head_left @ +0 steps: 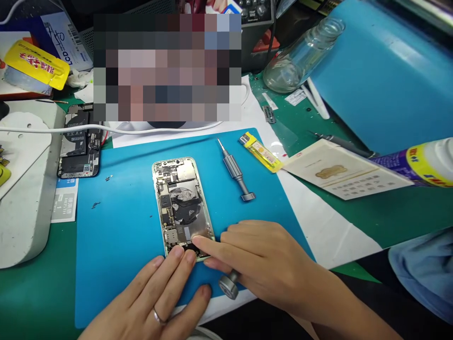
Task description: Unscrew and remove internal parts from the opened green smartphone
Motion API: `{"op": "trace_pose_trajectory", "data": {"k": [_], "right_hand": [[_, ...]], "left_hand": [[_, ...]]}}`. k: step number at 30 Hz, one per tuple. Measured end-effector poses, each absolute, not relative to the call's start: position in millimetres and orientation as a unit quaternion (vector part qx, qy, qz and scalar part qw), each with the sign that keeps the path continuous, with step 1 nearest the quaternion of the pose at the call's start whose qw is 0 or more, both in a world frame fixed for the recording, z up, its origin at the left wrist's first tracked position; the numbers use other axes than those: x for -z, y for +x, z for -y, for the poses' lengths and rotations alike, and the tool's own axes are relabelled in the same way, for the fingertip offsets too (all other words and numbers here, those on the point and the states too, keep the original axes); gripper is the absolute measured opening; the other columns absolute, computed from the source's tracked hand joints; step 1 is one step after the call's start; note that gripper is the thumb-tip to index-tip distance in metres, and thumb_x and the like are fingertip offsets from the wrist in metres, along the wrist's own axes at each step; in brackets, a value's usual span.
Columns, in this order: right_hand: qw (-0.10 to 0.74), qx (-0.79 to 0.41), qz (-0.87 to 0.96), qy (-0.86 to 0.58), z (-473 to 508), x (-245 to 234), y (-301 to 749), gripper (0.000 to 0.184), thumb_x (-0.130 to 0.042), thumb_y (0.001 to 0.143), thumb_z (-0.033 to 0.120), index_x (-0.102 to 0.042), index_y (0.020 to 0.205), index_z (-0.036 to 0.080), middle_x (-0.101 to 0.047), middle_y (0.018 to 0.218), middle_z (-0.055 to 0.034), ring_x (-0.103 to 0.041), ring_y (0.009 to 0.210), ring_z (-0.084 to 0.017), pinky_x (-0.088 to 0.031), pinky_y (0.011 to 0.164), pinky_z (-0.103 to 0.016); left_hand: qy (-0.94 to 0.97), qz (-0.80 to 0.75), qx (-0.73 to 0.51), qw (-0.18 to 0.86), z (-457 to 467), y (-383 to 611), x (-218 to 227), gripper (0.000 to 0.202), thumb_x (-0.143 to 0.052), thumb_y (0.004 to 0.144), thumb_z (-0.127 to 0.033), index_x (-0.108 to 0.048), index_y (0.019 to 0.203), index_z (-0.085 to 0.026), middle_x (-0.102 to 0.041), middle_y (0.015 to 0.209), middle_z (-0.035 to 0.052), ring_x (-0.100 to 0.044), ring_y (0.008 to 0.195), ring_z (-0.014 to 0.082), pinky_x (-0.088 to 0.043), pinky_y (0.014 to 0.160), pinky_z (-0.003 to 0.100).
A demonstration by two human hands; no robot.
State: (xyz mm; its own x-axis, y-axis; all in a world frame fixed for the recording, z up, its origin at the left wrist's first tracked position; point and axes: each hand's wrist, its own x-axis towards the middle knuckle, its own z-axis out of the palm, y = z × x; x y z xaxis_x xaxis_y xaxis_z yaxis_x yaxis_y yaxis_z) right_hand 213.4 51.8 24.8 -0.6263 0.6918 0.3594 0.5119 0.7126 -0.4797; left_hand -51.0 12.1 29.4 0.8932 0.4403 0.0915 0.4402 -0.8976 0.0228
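An opened smartphone point(187, 205) lies on the blue mat, its circuit board and bare metal inside showing. My left hand point(150, 295), with a ring on one finger, rests its stretched fingertips on the phone's lower edge. Held in my right hand point(264, 255) is a grey screwdriver point(229, 284); its round end cap sticks out below the fingers and its tip is hidden. The right index finger touches the phone's lower part. Another grey screwdriver point(234, 170) lies on the mat to the right of the phone.
Tiny screws point(95, 205) lie left on the blue mat point(116, 264). Around it are another opened phone point(79, 141), a white cable point(141, 131), a yellow packet point(262, 152), a printed card point(343, 170), a glass jar point(300, 59) and a purple-and-yellow bottle point(421, 163).
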Motion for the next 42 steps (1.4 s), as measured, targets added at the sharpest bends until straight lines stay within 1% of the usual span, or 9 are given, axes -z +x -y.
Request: {"op": "trace_pose_trajectory", "data": {"k": [3,5,9,15,25,32,38,42], "right_hand": [[0.259,-0.161,0.889,-0.341,-49.9,-24.5,213.5,0.024,-0.053,0.110,0.018,-0.062,0.130,0.009,-0.063,0.072,0.0035,-0.051,0.062,-0.012,-0.035,0.055,-0.029],[0.244,-0.151,0.896,-0.339,-49.6,-24.8,213.4,0.025,-0.051,0.111,0.018,-0.061,0.133,0.010,-0.061,0.071,0.0041,-0.049,0.061,-0.013,-0.033,0.055,-0.030],[0.227,-0.152,0.901,-0.337,-51.6,-25.5,213.6,0.025,-0.043,0.113,0.015,-0.063,0.129,0.013,-0.060,0.070,0.0043,-0.047,0.060,-0.013,-0.031,0.055,-0.031],[0.233,-0.168,0.898,-0.332,-52.5,-24.8,214.6,0.027,-0.041,0.113,0.014,-0.062,0.130,0.013,-0.064,0.074,0.0034,-0.050,0.061,-0.013,-0.033,0.057,-0.030],[0.225,-0.169,0.899,-0.336,-52.0,-23.7,215.5,0.026,-0.043,0.112,0.014,-0.061,0.131,0.014,-0.064,0.074,0.0035,-0.050,0.062,-0.013,-0.032,0.056,-0.031],[0.229,-0.168,0.899,-0.333,-52.2,-22.7,215.5,0.026,-0.043,0.112,0.015,-0.060,0.132,0.013,-0.063,0.074,0.0040,-0.051,0.062,-0.013,-0.033,0.056,-0.031],[0.224,-0.172,0.901,-0.330,-52.3,-23.8,215.8,0.026,-0.045,0.111,0.013,-0.060,0.132,0.013,-0.065,0.076,0.0032,-0.053,0.063,-0.013,-0.034,0.056,-0.031],[0.233,-0.159,0.899,-0.334,-52.0,-23.5,214.6,0.023,-0.047,0.111,0.013,-0.062,0.128,0.013,-0.062,0.072,0.0040,-0.049,0.061,-0.013,-0.032,0.055,-0.030]], "left_hand": [[0.971,-0.231,-0.055,0.001,-11.0,-49.8,-29.0,0.048,-0.042,0.111,-0.033,-0.048,0.156,-0.019,-0.053,0.152,0.0143,-0.040,0.150,0.0321,-0.005,0.133,0.052],[0.970,-0.235,-0.059,-0.001,-10.1,-49.3,-29.2,0.047,-0.042,0.111,-0.031,-0.048,0.156,-0.019,-0.053,0.152,0.0145,-0.040,0.151,0.0313,-0.007,0.133,0.051],[0.968,-0.241,-0.066,0.001,-9.1,-49.5,-29.3,0.046,-0.040,0.112,-0.031,-0.048,0.156,-0.020,-0.051,0.154,0.0141,-0.039,0.151,0.0296,-0.006,0.134,0.049],[0.969,-0.238,-0.061,0.000,-10.0,-50.4,-29.4,0.045,-0.039,0.112,-0.030,-0.049,0.155,-0.020,-0.052,0.155,0.0131,-0.042,0.149,0.0289,-0.005,0.134,0.048],[0.971,-0.234,-0.052,-0.001,-10.2,-50.4,-31.1,0.046,-0.040,0.111,-0.030,-0.049,0.155,-0.020,-0.053,0.153,0.0131,-0.043,0.149,0.0297,-0.007,0.134,0.050],[0.971,-0.233,-0.055,-0.004,-9.9,-50.3,-31.0,0.046,-0.037,0.112,-0.028,-0.049,0.155,-0.020,-0.053,0.153,0.0137,-0.045,0.147,0.0295,-0.007,0.133,0.050],[0.971,-0.232,-0.055,-0.002,-10.8,-50.2,-30.5,0.045,-0.039,0.112,-0.030,-0.050,0.155,-0.020,-0.054,0.153,0.0138,-0.044,0.148,0.0302,-0.007,0.133,0.050],[0.971,-0.232,-0.056,0.005,-11.4,-50.2,-30.7,0.046,-0.039,0.112,-0.034,-0.050,0.155,-0.019,-0.052,0.155,0.0155,-0.042,0.150,0.0319,-0.006,0.133,0.051]]}}
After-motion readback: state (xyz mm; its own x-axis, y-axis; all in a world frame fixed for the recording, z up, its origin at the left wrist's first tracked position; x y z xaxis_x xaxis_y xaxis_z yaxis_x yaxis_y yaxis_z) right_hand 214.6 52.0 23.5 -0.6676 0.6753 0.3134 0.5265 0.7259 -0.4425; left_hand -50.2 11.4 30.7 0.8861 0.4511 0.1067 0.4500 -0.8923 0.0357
